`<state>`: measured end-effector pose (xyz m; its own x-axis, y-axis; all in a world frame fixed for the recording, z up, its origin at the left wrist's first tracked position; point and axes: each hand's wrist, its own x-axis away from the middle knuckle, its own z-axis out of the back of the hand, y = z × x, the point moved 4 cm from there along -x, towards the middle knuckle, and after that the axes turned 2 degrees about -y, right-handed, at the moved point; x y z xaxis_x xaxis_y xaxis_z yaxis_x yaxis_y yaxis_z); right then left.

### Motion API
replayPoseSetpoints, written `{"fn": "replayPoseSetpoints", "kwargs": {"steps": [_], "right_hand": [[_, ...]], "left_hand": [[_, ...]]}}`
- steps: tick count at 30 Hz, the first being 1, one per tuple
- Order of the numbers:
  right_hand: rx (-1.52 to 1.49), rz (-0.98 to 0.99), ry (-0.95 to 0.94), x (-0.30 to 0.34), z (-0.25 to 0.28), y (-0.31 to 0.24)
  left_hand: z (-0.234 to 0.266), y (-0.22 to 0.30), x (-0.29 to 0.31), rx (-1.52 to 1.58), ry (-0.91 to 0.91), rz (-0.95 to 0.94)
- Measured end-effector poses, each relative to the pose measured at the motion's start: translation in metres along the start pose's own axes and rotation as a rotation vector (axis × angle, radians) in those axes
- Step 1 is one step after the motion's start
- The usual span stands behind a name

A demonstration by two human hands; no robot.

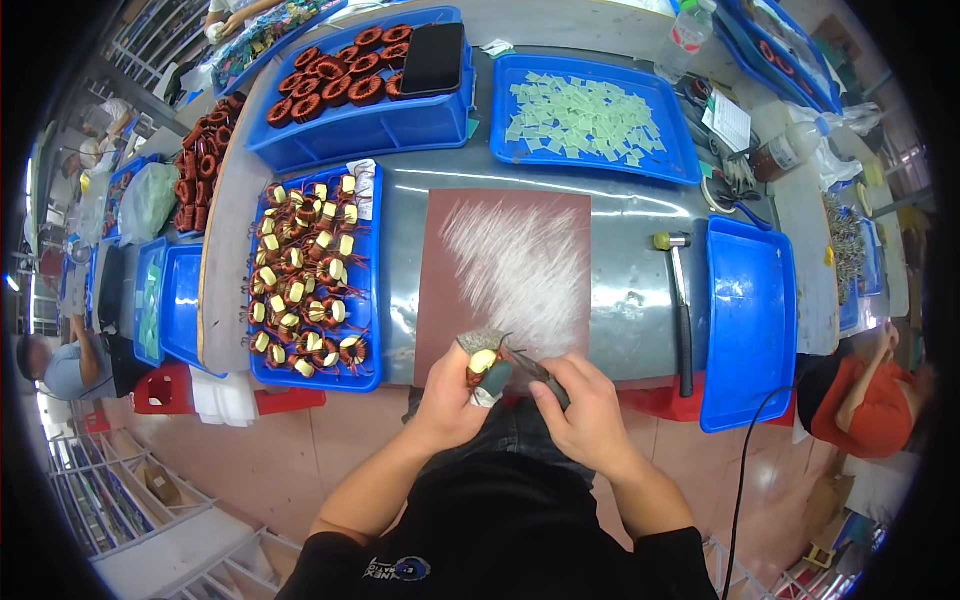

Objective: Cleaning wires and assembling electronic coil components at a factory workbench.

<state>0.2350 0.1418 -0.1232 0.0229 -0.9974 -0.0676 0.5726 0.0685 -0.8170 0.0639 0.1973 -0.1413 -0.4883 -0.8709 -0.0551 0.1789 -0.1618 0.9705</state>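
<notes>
Just past the near edge of the bench, my left hand [447,402] is closed round a copper-wound ring coil [481,362] with a yellow block on it. Grey material, perhaps a finger covering or cloth, shows at that hand's fingertips. My right hand [588,412] grips a dark-handled hand tool [532,366], whose thin tip points at the coil's wire ends; its exact kind is hard to make out. Beyond both hands lies a brown sheet [450,300], scuffed white across its middle. To the left, a blue tray [372,260] holds several similar coils with yellow blocks.
A hammer [682,310] lies right of the sheet, beside a blue tray [748,320]. Pale green squares fill another tray [495,120] at the back. A dark phone [433,60] rests on a blue bin [350,140] of coils. Bottles [790,150] and cables stand at the far right.
</notes>
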Motion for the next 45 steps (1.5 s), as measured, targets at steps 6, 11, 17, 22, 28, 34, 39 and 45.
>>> {"fn": "replayPoseSetpoints", "kwargs": {"steps": [6, 11, 17, 22, 28, 34, 39, 45], "right_hand": [[-0.425, -0.181, -0.146, 0.005, -0.003, 0.001], [-0.384, -0.115, -0.169, 0.000, -0.002, 0.010], [-0.318, -0.105, -0.158, -0.001, 0.005, 0.011], [-0.362, -0.109, -0.169, -0.002, 0.002, 0.011], [-0.322, -0.075, -0.182, -0.003, -0.001, 0.011], [-0.349, -0.077, -0.178, -0.002, -0.005, 0.013], [-0.361, -0.096, -0.182, -0.001, -0.007, 0.010], [-0.336, -0.101, -0.167, -0.002, -0.007, 0.011]], "left_hand": [[-0.005, -0.022, 0.009, 0.586, -0.024, 0.176], [-0.004, -0.026, 0.006, 0.528, -0.031, 0.158], [0.002, -0.027, 0.007, 0.504, -0.052, 0.166], [0.001, -0.029, 0.008, 0.512, -0.073, 0.168], [0.000, -0.027, 0.006, 0.545, -0.070, 0.163], [0.000, -0.028, 0.007, 0.572, -0.077, 0.183], [0.000, -0.029, 0.007, 0.609, -0.066, 0.171], [-0.002, -0.035, 0.008, 0.615, -0.048, 0.185]]}}
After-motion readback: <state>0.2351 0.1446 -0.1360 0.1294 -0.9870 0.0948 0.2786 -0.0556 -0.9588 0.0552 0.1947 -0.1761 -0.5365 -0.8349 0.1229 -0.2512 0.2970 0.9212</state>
